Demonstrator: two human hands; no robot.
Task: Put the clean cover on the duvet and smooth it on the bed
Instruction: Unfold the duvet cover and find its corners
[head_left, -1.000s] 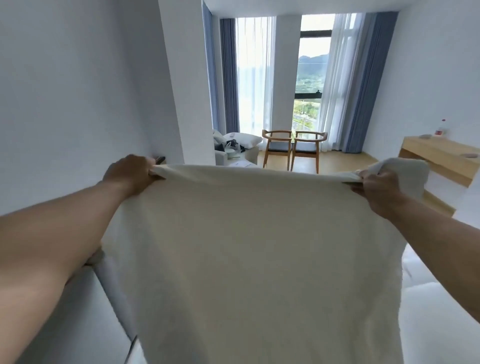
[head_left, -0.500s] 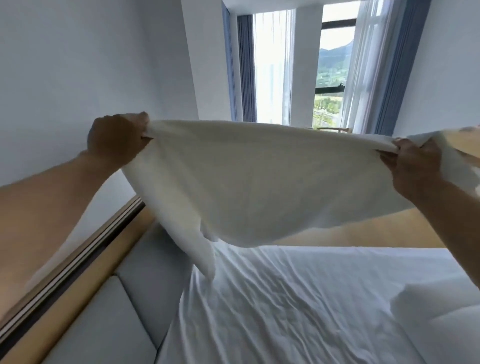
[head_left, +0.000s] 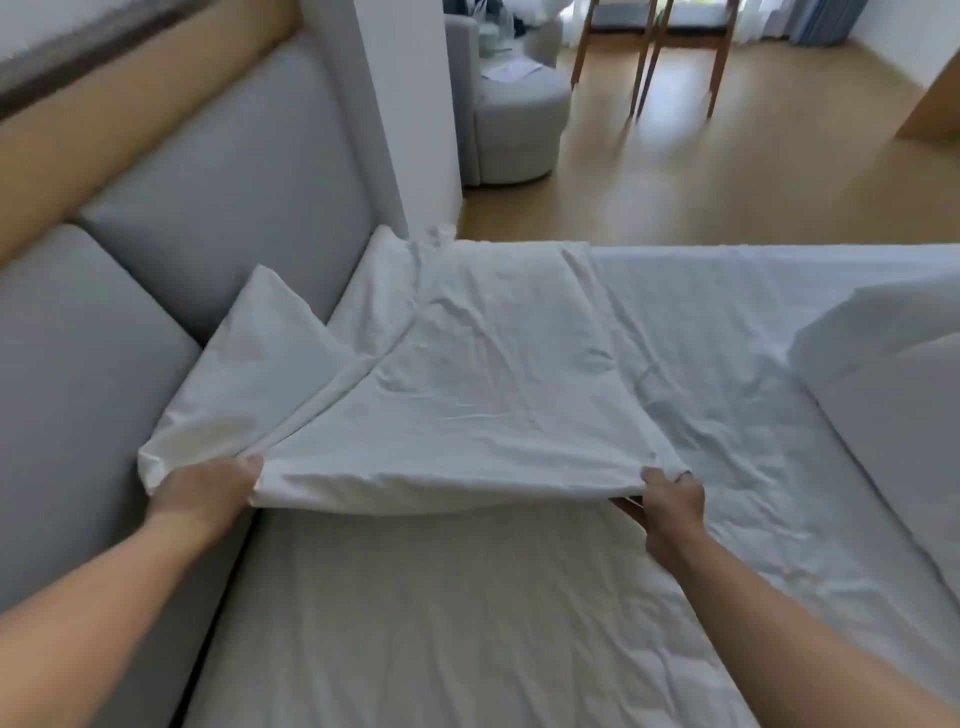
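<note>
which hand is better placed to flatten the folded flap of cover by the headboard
Probably the left hand: it grips the cover right at that flap beside the headboard; the right hand holds the opposite corner.

A grey headboard (head_left: 218, 171) lines the left, under a wooden ledge (head_left: 130, 104). Past a white pillar (head_left: 410, 104) sits a grey armchair (head_left: 519, 119) bearing papers (head_left: 509, 70). Chair legs (head_left: 644, 57) stand on the wood floor (head_left: 753, 171).

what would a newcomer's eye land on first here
The white cover lies spread on the bed, its near edge held up. The left hand and right hand each hold a near corner. A grey padded headboard runs along the left, with wooden chairs on the floor beyond.
</note>
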